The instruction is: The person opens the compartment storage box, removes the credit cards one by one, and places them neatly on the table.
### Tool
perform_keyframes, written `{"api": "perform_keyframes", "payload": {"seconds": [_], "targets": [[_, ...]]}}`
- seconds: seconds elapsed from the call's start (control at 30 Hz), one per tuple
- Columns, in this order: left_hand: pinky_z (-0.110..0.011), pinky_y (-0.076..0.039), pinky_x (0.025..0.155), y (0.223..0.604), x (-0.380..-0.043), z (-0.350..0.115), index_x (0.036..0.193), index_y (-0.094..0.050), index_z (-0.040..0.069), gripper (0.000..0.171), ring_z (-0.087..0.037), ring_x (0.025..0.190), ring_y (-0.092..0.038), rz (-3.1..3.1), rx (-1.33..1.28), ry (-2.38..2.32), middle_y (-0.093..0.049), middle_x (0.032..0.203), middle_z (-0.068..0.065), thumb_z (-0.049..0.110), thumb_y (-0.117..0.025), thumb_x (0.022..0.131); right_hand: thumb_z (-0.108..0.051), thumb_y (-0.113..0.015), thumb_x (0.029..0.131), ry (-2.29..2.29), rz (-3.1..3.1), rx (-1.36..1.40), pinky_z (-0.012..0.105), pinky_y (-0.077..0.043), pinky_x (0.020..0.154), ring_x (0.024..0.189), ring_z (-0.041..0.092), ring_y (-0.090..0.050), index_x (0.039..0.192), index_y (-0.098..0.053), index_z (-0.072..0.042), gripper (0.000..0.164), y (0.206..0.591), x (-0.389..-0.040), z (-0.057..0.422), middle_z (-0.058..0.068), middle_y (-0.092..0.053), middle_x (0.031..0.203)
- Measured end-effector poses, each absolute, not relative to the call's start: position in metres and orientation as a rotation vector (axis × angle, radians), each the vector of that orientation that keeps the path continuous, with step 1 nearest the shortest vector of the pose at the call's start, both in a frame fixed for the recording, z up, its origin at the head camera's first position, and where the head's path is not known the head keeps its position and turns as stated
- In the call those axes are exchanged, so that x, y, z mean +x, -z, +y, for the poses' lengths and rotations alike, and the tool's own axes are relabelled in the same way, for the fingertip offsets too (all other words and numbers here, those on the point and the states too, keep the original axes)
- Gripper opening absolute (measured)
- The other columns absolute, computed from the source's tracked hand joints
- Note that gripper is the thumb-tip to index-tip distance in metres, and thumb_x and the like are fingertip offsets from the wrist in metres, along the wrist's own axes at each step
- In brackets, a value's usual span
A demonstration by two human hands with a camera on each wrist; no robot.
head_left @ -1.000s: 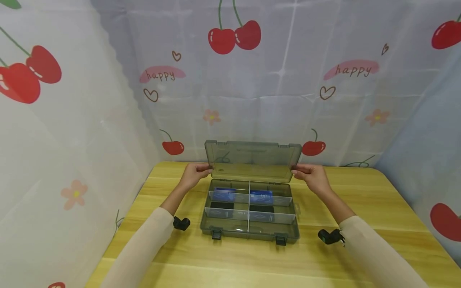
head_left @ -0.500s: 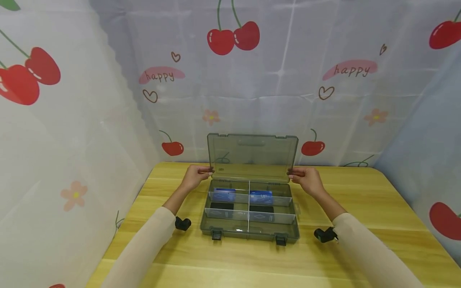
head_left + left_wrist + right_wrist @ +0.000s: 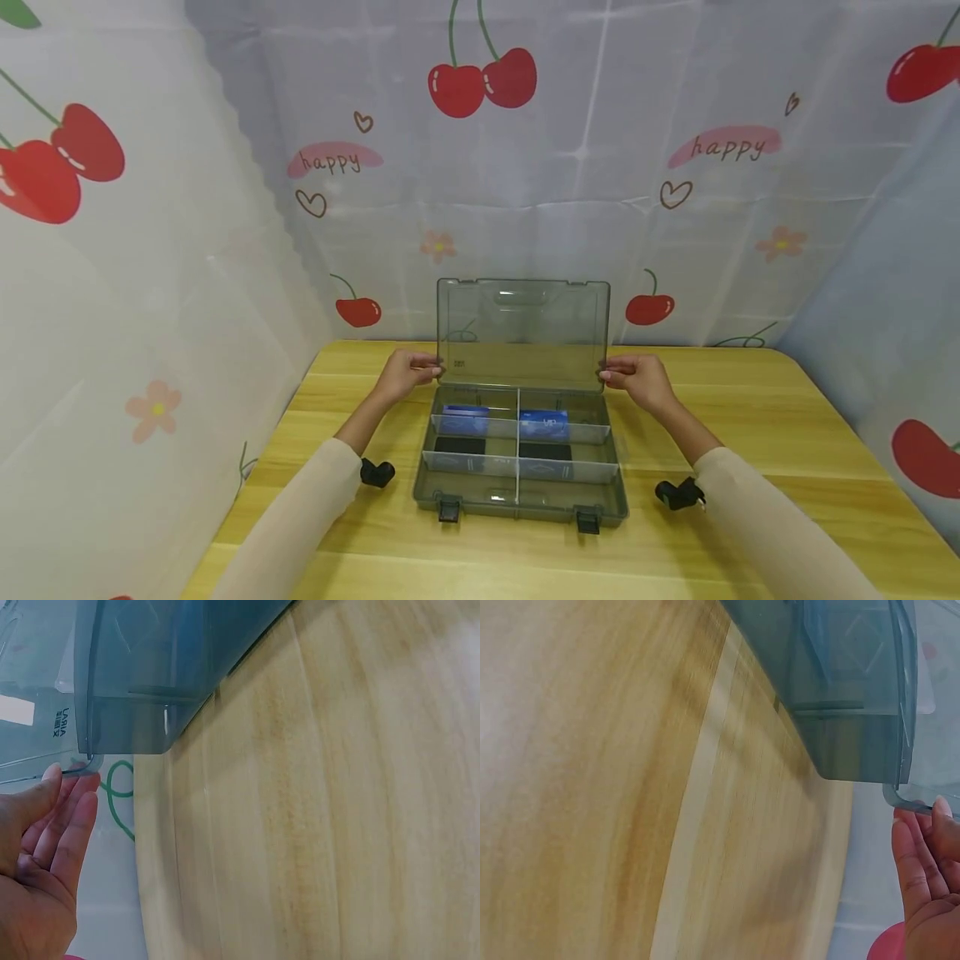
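A grey see-through plastic compartment box stands on the table with its hinged lid raised and standing up at the back. My left hand pinches the lid's left edge near the hinge, thumb on one face and fingers behind. Opposite it, my right hand pinches the right edge the same way. Clear dividers split the box into several compartments. Two blue printed packs, a left one and a right one, lie in the back row. Dark flat items sit in the middle row; their kind is unclear.
The wood-grain table ends at a curtain printed with cherries, close behind the lid. Curtains also hang at both sides. Two black latches stick out from the box's front edge. Black wrist cameras hang beside the sleeves.
The lid has swung from leaning forward to standing back, with both hands holding its sides. The box has shifted slightly toward me.
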State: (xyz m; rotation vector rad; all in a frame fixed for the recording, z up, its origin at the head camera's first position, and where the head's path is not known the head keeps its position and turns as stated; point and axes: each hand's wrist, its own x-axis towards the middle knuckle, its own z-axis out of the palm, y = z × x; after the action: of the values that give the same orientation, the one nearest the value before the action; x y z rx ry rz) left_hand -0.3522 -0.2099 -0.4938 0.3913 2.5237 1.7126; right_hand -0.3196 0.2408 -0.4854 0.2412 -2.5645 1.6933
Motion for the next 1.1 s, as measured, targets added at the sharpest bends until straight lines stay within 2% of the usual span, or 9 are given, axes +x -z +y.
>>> {"api": "perform_keyframes", "payload": {"seconds": [0.3,0.73,0.97,1.1], "targets": [[-0.041,-0.061,0.084,0.494,-0.344,-0.213,0.118,-0.072,-0.008,0.025,-0.031,0.098,-0.073,2.531,0.355,-1.693,-0.074,0.106,-0.021,-0.002,-0.069,0.094,0.000,-0.068,0.096,-1.793,-2.530,0.234,0.046,-0.059,0.083,0.089,0.023,-0.076,0.120,-0.065,0.018,0.030,0.487,-0.311,0.241,0.031,-0.071,0.109],[-0.050,-0.058,0.086,0.496,-0.330,-0.216,0.119,-0.069,-0.013,0.028,-0.033,0.096,-0.074,2.481,0.378,-1.730,-0.074,0.105,-0.025,-0.001,-0.071,0.093,0.000,-0.068,0.096,-1.914,-2.508,0.206,0.047,-0.058,0.086,0.090,0.022,-0.075,0.123,-0.062,0.019,0.034,0.491,-0.300,0.242,0.031,-0.070,0.111],[-0.056,-0.055,0.089,0.500,-0.323,-0.218,0.119,-0.068,-0.014,0.029,-0.026,0.089,-0.075,2.410,0.291,-1.821,-0.075,0.100,-0.021,-0.003,-0.071,0.093,-0.001,-0.068,0.096,-1.945,-2.502,0.221,0.049,-0.059,0.085,0.085,0.019,-0.075,0.123,-0.061,0.020,0.035,0.492,-0.300,0.241,0.031,-0.070,0.110],[-0.058,-0.054,0.091,0.505,-0.323,-0.218,0.119,-0.068,-0.015,0.029,-0.021,0.087,-0.075,2.355,0.263,-1.859,-0.075,0.101,-0.020,-0.003,-0.070,0.093,0.000,-0.067,0.096,-1.952,-2.499,0.214,0.047,-0.060,0.082,0.086,0.022,-0.075,0.123,-0.060,0.021,0.035,0.492,-0.298,0.242,0.032,-0.069,0.111]]}}
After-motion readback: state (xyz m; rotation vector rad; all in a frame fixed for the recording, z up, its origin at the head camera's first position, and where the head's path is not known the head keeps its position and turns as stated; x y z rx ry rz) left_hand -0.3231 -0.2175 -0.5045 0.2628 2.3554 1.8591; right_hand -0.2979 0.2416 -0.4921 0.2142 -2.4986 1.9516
